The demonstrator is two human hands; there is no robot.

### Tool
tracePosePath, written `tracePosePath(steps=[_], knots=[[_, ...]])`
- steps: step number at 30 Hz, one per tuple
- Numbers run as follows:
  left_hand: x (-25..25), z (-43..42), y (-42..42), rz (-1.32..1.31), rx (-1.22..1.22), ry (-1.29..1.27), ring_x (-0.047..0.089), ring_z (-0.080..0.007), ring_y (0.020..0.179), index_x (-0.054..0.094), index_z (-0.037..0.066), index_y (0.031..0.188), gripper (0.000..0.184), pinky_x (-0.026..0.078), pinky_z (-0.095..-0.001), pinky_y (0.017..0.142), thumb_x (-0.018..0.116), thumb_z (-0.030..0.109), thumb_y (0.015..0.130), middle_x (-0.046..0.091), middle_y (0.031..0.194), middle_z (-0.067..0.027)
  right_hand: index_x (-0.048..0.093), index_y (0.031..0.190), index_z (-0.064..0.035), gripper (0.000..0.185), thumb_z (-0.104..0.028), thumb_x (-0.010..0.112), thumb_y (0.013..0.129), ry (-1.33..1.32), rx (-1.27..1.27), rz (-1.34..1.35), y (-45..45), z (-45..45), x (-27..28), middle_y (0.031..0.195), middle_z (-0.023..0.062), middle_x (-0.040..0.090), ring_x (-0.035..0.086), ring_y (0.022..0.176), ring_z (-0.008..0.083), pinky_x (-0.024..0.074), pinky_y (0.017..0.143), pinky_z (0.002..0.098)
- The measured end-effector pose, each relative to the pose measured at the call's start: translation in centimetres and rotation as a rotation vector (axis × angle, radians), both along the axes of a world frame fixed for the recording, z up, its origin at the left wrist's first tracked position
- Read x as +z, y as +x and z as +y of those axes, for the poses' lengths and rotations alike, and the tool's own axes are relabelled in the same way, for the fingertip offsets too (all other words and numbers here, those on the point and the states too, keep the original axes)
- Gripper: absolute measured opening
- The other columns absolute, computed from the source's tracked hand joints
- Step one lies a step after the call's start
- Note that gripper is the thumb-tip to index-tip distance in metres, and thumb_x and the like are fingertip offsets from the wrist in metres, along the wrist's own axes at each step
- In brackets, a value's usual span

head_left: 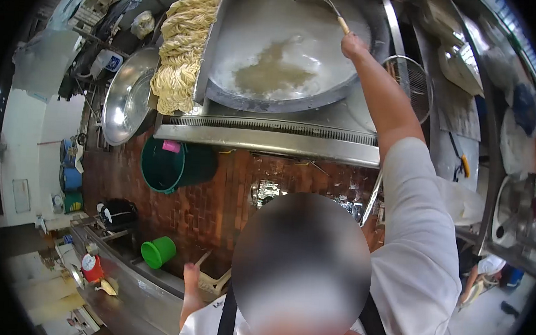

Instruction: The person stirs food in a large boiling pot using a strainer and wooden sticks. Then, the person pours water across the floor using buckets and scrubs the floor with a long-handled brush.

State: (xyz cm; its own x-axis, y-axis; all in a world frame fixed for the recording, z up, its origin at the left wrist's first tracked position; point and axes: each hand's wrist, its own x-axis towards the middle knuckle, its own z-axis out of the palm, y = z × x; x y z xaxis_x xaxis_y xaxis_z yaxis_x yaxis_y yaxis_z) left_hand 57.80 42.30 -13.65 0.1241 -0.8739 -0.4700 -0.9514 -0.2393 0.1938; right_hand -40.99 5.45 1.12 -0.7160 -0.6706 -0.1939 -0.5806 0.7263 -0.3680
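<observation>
The ladle (343,24) is clamped by its handle in the right hand (354,46) at one o'clock, its head within the pot (256,102) at twelve. Noodles (187,39) are heaped at eleven. The left hand (191,276) is held at seven; its grip cannot be told.

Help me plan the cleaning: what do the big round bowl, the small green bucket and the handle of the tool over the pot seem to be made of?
Round bowl: metal, probably stainless steel, silvery and shiny with bright reflections. Small green bucket: likely plastic, smooth and evenly coloured. Tool handle: perhaps wood, pale tan, though plastic could look alike.
</observation>
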Motion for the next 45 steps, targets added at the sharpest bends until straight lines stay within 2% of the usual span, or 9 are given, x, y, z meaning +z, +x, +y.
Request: tracePosePath(steps=[1, 7, 9, 17, 20, 26, 27, 33, 45], knots=[[-0.1, 3.9, 3.2, -0.252, -0.424, 0.357, 0.063, -0.0292, 0.077, 0.059, 0.000, 0.089, 0.020, 0.050, -0.0427, 0.067, 0.059, 0.019, 0.086, 0.063, 0.080, -0.0172, 0.050, 0.133, 0.0005, 0.042, -0.014, 0.044, 0.094, 0.050, 0.019, 0.015, -0.1, -1.6, -1.0, 0.133, 0.0195, 0.058, 0.059, 0.121, 0.0331, 0.0498, 0.098, 0.0422], [3.6, 18.0, -0.7, 0.318, 1.144, 0.463, 0.050, -0.0195, 0.045, 0.060, 0.009, 0.078, 0.012, 0.040, -0.0303, 0.039, 0.057, 0.015, 0.087, 0.056, 0.063, -0.0068, 0.055, 0.126, -0.0048, 0.038, -0.013, 0.045, 0.091, 0.255, 0.180, -0.139, 2.3, -5.0, -2.7, 0.099, 0.0154, 0.067, 0.068, 0.082, 0.0247, 0.0551, 0.063, 0.0387], [2.1, 18.2, -0.7, 0.304, 1.010, 0.506, 0.050, -0.0180, 0.045, 0.060, 0.009, 0.080, 0.011, 0.040, -0.0305, 0.039, 0.057, 0.016, 0.087, 0.057, 0.064, -0.0069, 0.059, 0.097, 0.0004, 0.016, -0.006, 0.050, 0.085, 0.218, 0.087, -0.291, 3.1, -4.3, -2.7, 0.074, 0.0125, 0.064, 0.063, 0.061, 0.0251, 0.0508, 0.048, 0.0413], [-1.4, 3.8, -3.6, 0.579, 0.722, 0.323, 0.050, -0.0136, 0.043, 0.058, 0.012, 0.087, 0.009, 0.040, -0.0303, 0.036, 0.060, 0.020, 0.090, 0.055, 0.061, -0.0025, 0.058, 0.079, -0.0011, 0.011, -0.012, 0.061, 0.082, 0.354, 0.456, -0.621, 4.6, 2.1, -1.6, 0.062, 0.0090, 0.058, 0.057, 0.051, 0.0227, 0.0460, 0.046, 0.0405], [-0.8, -6.1, -7.8, 0.383, 0.058, 0.077, 0.059, -0.0216, 0.058, 0.058, 0.003, 0.088, 0.022, 0.048, -0.0377, 0.056, 0.061, 0.024, 0.090, 0.060, 0.066, -0.0096, 0.058, 0.078, -0.0005, 0.013, -0.013, 0.062, 0.082, 0.213, 0.442, -0.698, 6.0, 4.4, -4.8, 0.062, 0.0083, 0.058, 0.057, 0.051, 0.0208, 0.0467, 0.046, 0.0391], [14.1, -25.5, -43.2, 0.577, -0.342, -0.437, 0.063, -0.0357, 0.095, 0.063, -0.001, 0.108, 0.048, 0.050, -0.0435, 0.081, 0.070, 0.040, 0.085, 0.065, 0.102, -0.0206, 0.054, 0.096, -0.0021, 0.019, -0.013, 0.064, 0.084, 0.083, 0.357, -0.978, 11.5, 10.4, -4.0, 0.068, 0.0041, 0.056, 0.056, 0.053, 0.0162, 0.0495, 0.045, 0.0330], [12.6, -27.9, -47.3, 0.496, -0.488, -0.841, 0.062, -0.0386, 0.096, 0.062, -0.004, 0.111, 0.054, 0.050, -0.0466, 0.082, 0.070, 0.043, 0.084, 0.065, 0.102, -0.0209, 0.054, 0.095, -0.0024, 0.018, -0.013, 0.064, 0.084, 0.045, 0.349, -1.011, 12.5, 11.1, -3.7, 0.069, 0.0040, 0.056, 0.056, 0.053, 0.0160, 0.0497, 0.045, 0.0332], [8.3, -38.9, -59.2, -0.053, -0.454, -0.480, 0.066, -0.0346, 0.102, 0.060, 0.001, 0.111, 0.033, 0.053, -0.0455, 0.085, 0.051, 0.027, 0.093, 0.068, 0.109, -0.0192, 0.054, 0.092, -0.0034, 0.011, -0.009, 0.062, 0.086, -0.047, 0.300, -1.043, 18.0, 13.2, -1.2, 0.069, 0.0033, 0.055, 0.057, 0.056, 0.0164, 0.0490, 0.047, 0.0337], [6.7, -44.2, -54.8, -0.099, -0.802, -0.298, 0.066, -0.0366, 0.103, 0.073, 0.005, 0.098, 0.027, 0.054, -0.0470, 0.086, 0.053, 0.019, 0.088, 0.068, 0.113, -0.0179, 0.056, 0.079, -0.0022, 0.014, -0.012, 0.056, 0.089, -0.204, 0.149, -1.027, 23.2, 19.4, 0.8, 0.063, 0.0039, 0.052, 0.056, 0.051, 0.0181, 0.0476, 0.046, 0.0370]])
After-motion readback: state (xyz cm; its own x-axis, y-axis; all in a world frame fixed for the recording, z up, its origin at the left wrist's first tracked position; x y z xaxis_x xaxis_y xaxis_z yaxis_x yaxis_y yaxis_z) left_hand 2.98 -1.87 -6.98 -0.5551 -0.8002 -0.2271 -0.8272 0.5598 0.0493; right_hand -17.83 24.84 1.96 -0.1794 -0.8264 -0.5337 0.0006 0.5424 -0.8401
